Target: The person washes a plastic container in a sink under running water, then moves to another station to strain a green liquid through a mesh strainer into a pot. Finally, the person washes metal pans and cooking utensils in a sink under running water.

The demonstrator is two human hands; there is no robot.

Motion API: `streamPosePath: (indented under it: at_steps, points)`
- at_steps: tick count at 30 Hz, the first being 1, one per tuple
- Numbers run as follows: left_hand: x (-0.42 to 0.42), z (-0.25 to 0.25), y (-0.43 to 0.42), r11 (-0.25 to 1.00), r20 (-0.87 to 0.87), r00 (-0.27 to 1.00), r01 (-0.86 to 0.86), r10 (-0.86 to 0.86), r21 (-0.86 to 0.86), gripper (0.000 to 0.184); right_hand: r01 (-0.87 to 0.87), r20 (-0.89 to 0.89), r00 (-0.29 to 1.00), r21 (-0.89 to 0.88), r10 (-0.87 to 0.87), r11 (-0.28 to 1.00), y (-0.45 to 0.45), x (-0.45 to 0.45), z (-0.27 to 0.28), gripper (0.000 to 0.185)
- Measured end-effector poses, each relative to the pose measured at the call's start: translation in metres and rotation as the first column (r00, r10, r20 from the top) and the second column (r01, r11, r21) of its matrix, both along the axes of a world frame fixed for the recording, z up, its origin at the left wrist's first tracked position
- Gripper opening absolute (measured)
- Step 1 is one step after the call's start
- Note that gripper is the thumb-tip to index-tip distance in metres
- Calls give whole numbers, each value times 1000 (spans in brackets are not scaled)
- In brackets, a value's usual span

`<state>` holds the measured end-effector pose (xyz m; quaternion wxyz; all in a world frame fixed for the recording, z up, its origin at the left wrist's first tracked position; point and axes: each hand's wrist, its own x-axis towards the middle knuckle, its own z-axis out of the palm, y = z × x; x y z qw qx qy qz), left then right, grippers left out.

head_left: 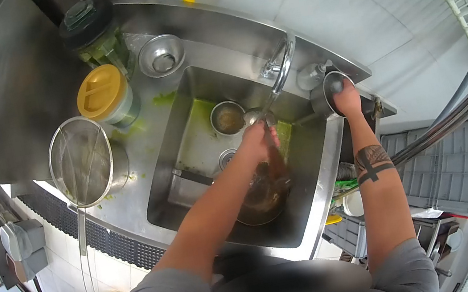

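Note:
My left hand [261, 142] is closed over the sink, just below the end of the curved faucet [288, 61]. What it grips is blurred; a dark, handle-like shape shows beside the fingers. Below it, a round pan [260, 207] with a brown inside lies in the sink. A small metal bowl [228, 117] with brownish contents sits to the left of this hand. On the sink's right rim, my right hand [347, 98] grips a steel container [321, 99], its fingers reaching inside the mouth.
The metal sink [167, 158] has green residue. Left on the counter are a large strainer [82, 163], a yellow-lidded tub [104, 93], a blender jar [104, 47] and a steel bowl [162, 56]. A clear bottle [311, 77] stands behind the steel container.

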<state>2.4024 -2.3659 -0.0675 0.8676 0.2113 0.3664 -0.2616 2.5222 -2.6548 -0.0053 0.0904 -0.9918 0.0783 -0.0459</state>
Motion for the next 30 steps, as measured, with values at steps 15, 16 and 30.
streamPosePath:
  at_steps: [15, 16, 30]
  points:
    - [-104, 59, 46, 448, 260, 412, 470, -874, 761, 38, 419, -406, 899, 689, -164, 591, 198, -158, -66, 51]
    - [-114, 60, 44, 400, 226, 406, 422, -886, 814, 39, 454, -422, 882, 635, -212, 625, 196, -150, -77, 51]
    - [-196, 78, 101, -473, -475, 24, 53, -880, 879, 92, 96, 170, 956, 587, -238, 804, 175, -191, -108, 52]
